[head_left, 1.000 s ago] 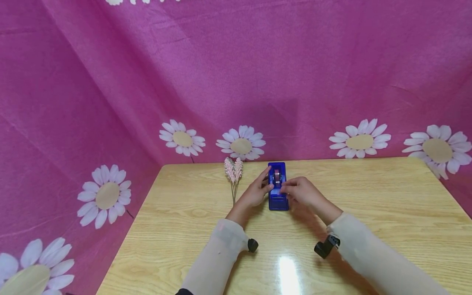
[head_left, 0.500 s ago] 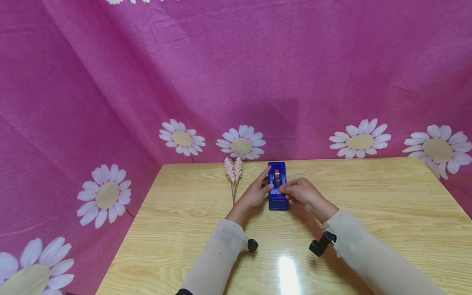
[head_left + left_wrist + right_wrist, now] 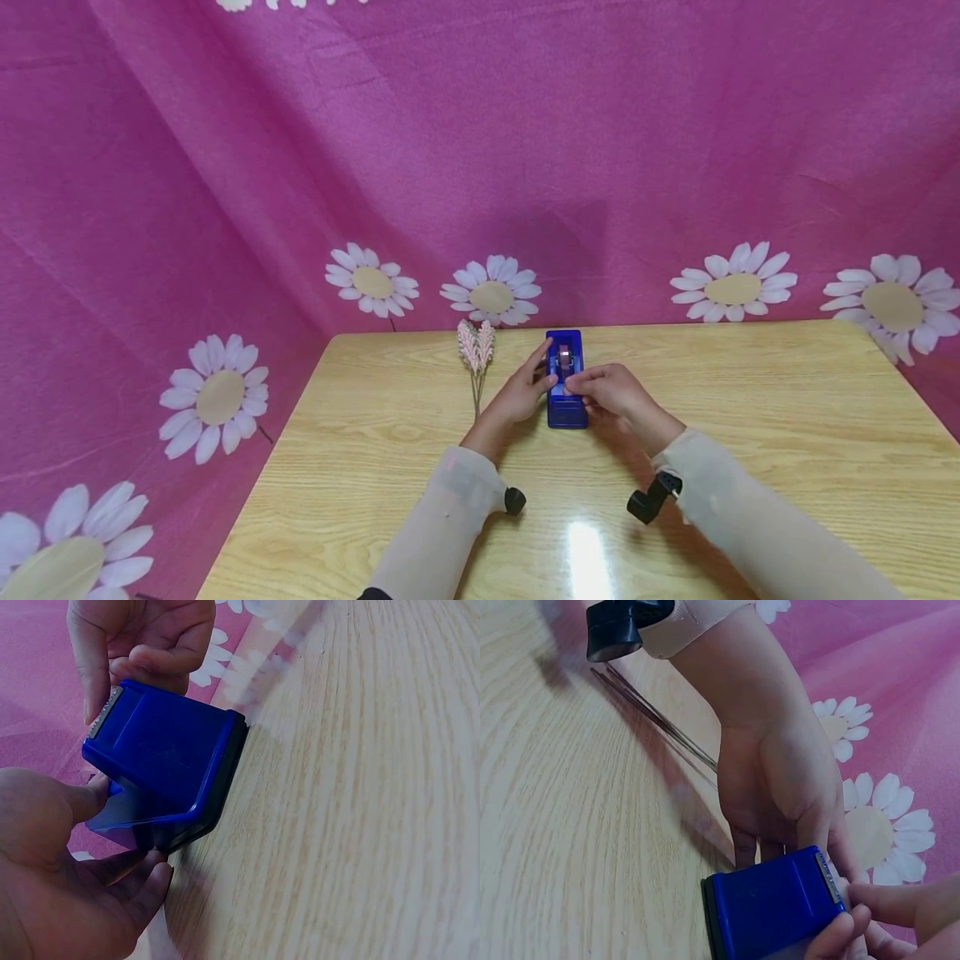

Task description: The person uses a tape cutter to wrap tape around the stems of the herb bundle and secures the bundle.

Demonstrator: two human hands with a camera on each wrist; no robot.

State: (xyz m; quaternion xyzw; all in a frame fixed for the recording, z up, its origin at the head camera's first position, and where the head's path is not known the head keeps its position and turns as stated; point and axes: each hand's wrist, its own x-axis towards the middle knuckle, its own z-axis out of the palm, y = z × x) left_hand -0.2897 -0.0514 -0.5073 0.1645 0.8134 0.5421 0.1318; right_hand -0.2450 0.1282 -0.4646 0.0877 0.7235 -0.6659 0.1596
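Observation:
A blue tape dispenser point(image 3: 567, 415) stands on the wooden table, a roll of tape point(image 3: 565, 357) in its well. My left hand point(image 3: 517, 396) holds its left side, the thumb at the upper edge and other fingers lower down, as the left wrist view also shows. From the right comes my right hand point(image 3: 621, 393), thumb and index finger pinched together at the tape's end behind the serrated cutter point(image 3: 105, 712). In the right wrist view those fingertips point(image 3: 859, 919) are close beside the cutter and partly hide it; the tape between them is hardly visible.
Left of the dispenser lie pink artificial flower sprigs point(image 3: 476, 346) with thin stems, close to my left forearm. A pink cloth point(image 3: 637, 167) printed with daisies hangs behind and left of the table point(image 3: 750, 392).
My right hand has shifted slightly left and nearer, its fingertips drawing together over the front of the dispenser. The left hand and the dispenser have stayed in place.

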